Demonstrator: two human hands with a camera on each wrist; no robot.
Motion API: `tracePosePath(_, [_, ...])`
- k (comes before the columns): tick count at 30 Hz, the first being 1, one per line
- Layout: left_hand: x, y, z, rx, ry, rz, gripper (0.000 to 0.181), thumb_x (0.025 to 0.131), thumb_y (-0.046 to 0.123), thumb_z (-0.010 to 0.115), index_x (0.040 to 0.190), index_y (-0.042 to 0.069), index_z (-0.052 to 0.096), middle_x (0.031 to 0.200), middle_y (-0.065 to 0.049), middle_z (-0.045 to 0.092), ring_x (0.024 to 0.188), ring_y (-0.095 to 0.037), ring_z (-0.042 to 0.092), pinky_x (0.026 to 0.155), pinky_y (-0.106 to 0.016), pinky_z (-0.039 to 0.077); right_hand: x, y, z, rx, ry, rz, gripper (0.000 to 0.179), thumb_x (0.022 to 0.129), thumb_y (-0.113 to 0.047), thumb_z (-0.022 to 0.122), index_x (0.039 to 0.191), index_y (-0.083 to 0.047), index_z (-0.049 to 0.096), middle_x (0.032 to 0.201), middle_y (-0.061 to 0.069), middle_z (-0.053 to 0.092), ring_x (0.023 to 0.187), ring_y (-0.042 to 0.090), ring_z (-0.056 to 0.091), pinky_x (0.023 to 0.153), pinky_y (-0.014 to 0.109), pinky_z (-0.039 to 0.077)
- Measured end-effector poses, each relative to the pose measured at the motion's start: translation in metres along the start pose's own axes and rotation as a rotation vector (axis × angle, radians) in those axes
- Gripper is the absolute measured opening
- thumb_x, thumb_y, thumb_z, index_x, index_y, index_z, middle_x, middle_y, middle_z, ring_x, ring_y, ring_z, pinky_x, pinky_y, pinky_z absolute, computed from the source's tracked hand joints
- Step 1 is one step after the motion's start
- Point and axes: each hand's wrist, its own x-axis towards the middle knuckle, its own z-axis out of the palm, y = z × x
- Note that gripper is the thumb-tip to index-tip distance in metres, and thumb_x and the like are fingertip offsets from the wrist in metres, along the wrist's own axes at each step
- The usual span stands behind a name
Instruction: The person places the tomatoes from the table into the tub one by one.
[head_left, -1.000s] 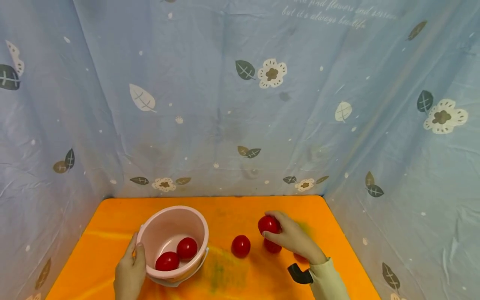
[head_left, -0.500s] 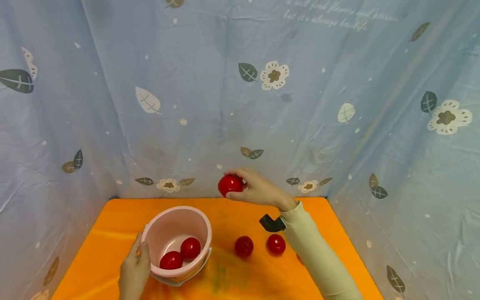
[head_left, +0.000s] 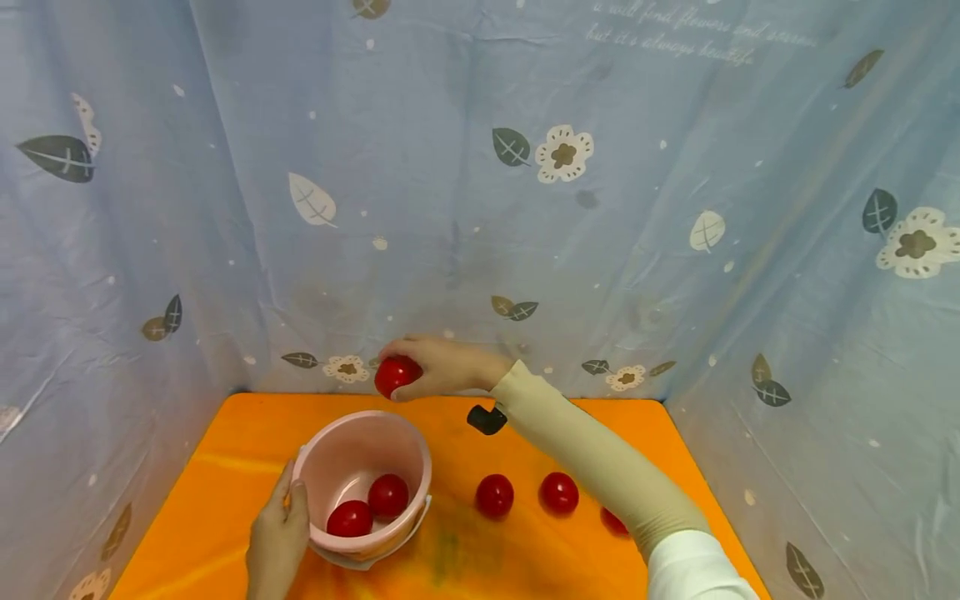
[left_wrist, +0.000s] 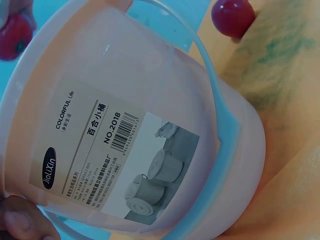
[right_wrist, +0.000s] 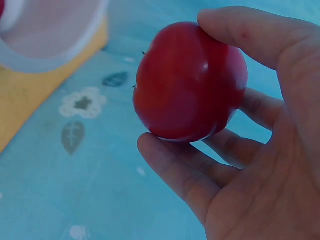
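Note:
My left hand [head_left: 276,537] grips the side of a pink plastic bucket [head_left: 360,450], with the thumb at its rim. Inside the bucket lie two red tomatoes [head_left: 350,518]. Thumb and fingers of my right hand [head_left: 446,365] hold another tomato [head_left: 396,377] in the air, above and behind the bucket's far rim. The right wrist view shows this tomato [right_wrist: 190,82] gripped between thumb and fingertips. A printed label [left_wrist: 115,155] on the bucket and its pale handle [left_wrist: 215,100] fill much of the left wrist view; only part of the left hand appears there.
Right of the bucket, three tomatoes lie in a row on the orange cloth [head_left: 465,575]: one nearest [head_left: 495,497], a middle one [head_left: 558,493], and one partly behind the right sleeve [head_left: 613,522]. Blue patterned curtains [head_left: 450,208] enclose the back and sides.
My right hand has lifted a tomato from the group on the right and carried it up and left to the bucket's far side. The left hand still holds the bucket.

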Motion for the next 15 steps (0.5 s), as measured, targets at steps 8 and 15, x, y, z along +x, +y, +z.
tracePosePath(8, [0.000, 0.000, 0.002, -0.001, 0.004, 0.021, 0.062, 0.108, 0.051, 0.022, 0.163, 0.022, 0.021, 0.149, -0.028, 0.048, 0.135, -0.054, 0.046, 0.101, -0.076, 0.035, 0.039, -0.020, 0.033, -0.173, -0.190, -0.031, 0.055, 0.093, -0.035, 0.072, 0.143, -0.022, 0.052, 0.130, -0.002, 0.059, 0.107, 0.010, 0.058, 0.084, 0.015, 0.051])
tracePosePath(15, [0.000, -0.001, 0.002, -0.006, 0.019, 0.013, 0.062, 0.108, 0.050, 0.022, 0.163, 0.022, 0.022, 0.154, -0.029, 0.039, 0.137, -0.054, 0.043, 0.104, -0.076, 0.033, 0.057, -0.028, 0.078, -0.274, -0.271, -0.037, 0.053, 0.092, -0.041, 0.073, 0.141, -0.029, 0.056, 0.123, -0.010, 0.061, 0.108, 0.006, 0.055, 0.092, 0.015, 0.047])
